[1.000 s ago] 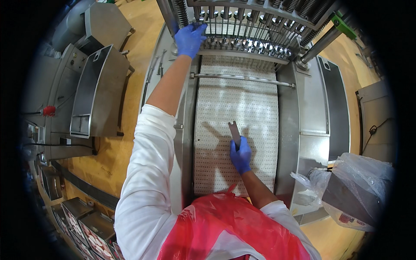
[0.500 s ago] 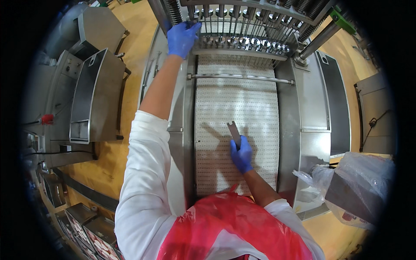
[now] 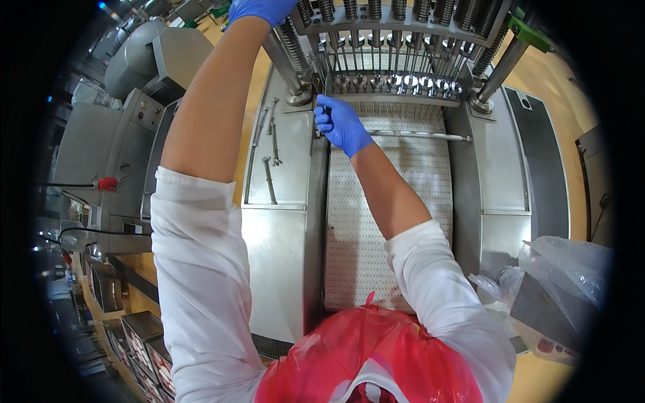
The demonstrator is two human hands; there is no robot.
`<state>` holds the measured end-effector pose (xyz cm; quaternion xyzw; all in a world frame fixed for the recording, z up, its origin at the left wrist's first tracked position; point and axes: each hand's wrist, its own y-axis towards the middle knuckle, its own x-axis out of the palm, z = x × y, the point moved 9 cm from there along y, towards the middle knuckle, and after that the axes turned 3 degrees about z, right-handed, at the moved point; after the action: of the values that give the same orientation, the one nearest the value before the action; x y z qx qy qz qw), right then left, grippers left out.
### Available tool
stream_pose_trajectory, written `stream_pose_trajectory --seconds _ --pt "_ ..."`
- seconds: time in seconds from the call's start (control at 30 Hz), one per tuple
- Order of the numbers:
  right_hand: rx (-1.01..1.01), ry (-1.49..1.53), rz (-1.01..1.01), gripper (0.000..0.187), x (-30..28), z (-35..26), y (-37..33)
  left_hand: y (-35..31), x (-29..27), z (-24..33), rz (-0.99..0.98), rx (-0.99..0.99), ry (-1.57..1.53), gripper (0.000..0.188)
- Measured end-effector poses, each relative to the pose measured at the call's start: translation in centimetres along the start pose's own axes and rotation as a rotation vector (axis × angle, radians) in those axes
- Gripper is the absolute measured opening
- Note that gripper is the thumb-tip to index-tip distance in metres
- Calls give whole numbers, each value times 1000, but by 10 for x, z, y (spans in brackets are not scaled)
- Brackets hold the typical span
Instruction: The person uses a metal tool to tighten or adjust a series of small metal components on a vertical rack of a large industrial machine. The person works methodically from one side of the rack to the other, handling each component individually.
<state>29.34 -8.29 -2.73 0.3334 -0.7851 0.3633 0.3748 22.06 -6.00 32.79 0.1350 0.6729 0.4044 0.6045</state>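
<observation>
My left hand (image 3: 261,9), in a blue glove, reaches up to the top of the left steel post (image 3: 282,64). The picture's edge cuts off its fingers, so its grip is hidden. My right hand (image 3: 342,125), also gloved in blue, is closed at the left side of the conveyor belt, by the left end of the steel crossbar (image 3: 420,136). Its fingers are curled around the flat forked wrench, now mostly hidden. Just beyond it stands the needle head (image 3: 396,84), with rows of thin needles, round metal collars and springs above the white perforated belt (image 3: 390,228).
Several bolts or pins (image 3: 270,180) lie on the steel side ledge left of the belt. A plastic-wrapped box (image 3: 547,295) stands at the near right. Steel cabinets (image 3: 138,134) and meat-filled trays (image 3: 144,336) are at the left. A green clamp (image 3: 529,33) sits on the right post.
My right hand has moved from over the belt, forward and left, to the crossbar's left end. My left hand has gone up and left, from the needle head to the post's top.
</observation>
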Motion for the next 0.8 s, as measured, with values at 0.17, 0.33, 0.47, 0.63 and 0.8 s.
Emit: stream_pose_trajectory --seconds 0.17,0.33,0.47,0.63,0.8 --pt "-6 165 -98 14 18 -10 7 8 -7 -6 -241 -121 -105 37" --pt "-96 -25 46 13 -4 14 -19 18 20 6 -249 288 232 39" --pt "-53 94 -125 13 14 -4 10 22 25 11 -286 371 323 45" --pt "57 331 -196 12 25 -20 39 24 28 -3 -357 239 215 48" --pt "-109 155 -275 11 54 -34 42 22 38 -18 -377 136 91 49"
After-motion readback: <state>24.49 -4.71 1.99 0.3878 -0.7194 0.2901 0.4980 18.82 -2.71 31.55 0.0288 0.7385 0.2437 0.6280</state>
